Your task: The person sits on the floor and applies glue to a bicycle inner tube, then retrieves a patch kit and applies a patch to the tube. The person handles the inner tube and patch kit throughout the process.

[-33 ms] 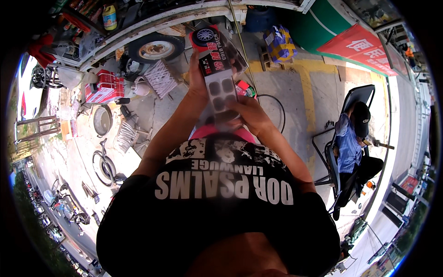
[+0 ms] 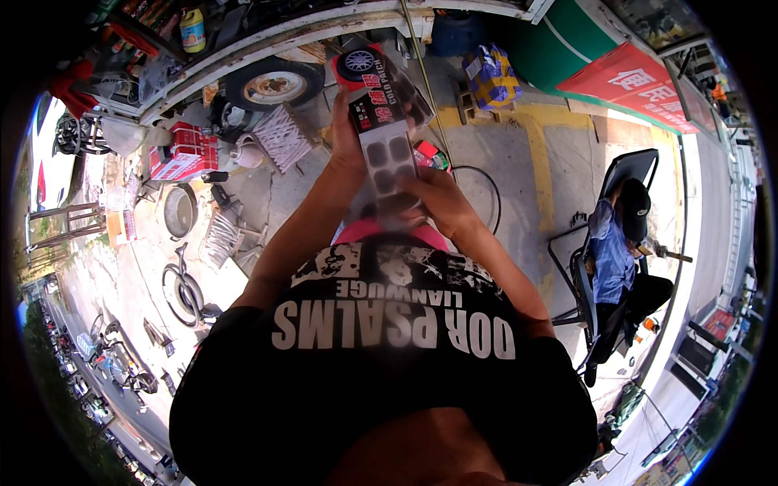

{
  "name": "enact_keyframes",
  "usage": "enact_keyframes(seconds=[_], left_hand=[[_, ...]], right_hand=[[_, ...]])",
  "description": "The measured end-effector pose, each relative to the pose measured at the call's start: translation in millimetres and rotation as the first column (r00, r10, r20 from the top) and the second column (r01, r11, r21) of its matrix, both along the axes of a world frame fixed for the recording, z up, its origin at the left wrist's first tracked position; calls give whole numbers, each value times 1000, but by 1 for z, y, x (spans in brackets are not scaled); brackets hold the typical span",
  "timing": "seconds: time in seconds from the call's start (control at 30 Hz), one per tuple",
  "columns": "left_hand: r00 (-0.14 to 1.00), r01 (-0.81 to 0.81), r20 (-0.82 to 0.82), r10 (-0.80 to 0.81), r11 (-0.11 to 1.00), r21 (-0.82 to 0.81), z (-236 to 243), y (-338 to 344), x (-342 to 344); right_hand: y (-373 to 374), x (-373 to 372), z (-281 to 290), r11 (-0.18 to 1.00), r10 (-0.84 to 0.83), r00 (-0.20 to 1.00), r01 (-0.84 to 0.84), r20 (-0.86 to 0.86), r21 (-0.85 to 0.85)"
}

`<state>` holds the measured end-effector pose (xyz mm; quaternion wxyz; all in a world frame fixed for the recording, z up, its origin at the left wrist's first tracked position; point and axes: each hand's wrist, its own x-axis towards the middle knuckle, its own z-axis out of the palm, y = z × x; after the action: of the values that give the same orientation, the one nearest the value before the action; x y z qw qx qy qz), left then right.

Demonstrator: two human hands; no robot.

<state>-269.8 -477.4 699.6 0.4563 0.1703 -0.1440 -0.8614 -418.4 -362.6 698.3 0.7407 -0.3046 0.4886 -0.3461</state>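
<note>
While the left hand [image 2: 347, 144] clasps the long side of a flat patch pack [image 2: 389, 150], the right hand [image 2: 444, 201] pinches its near end, thumb laid over the face and most of the fingers hidden underneath. Both hands are thus grasping the same thing, which sits between them in front of the black T-shirt [image 2: 389, 364], tilted slightly, its far end leaning to the left. Dark rounded patches show in the pale section closest to the right thumb; farther from the grip come a black band and a red end printed with a wheel.

Just beyond the right hand, partly behind the pack, is a small red and green box [image 2: 432, 154]. Left of the grip stands a white woven stool [image 2: 281, 139], and past it, farther out, lies a tyre on a rusty rim [image 2: 275, 87]. Right of the grip a black hose [image 2: 496, 194] curves over the ground; well apart on that side, a person in a cap [image 2: 613, 259] sits in a chair.
</note>
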Motion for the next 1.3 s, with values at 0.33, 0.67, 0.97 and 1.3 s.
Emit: enact_keyframes(seconds=[0.33, 0.67, 0.97, 1.3], left_hand=[[988, -115, -110, 106, 991, -75, 1, -10, 5], [992, -90, -93, 80, 991, -101, 11, 7, -5], [981, -180, -88, 174, 981, -67, -11, -36, 44], [998, -55, -17, 54, 997, -45, -26, -30, 55]], right_hand=[[21, -1, -22, 972, -120, 912, 188, 392, -140], [5, 8, 3, 973, -222, 963, 209, 154, 99], [5, -19, 16, 995, -12, 1000, 9, 27, 102], [0, -28, 1, 974, 44, 995, -64, 93, 218]])
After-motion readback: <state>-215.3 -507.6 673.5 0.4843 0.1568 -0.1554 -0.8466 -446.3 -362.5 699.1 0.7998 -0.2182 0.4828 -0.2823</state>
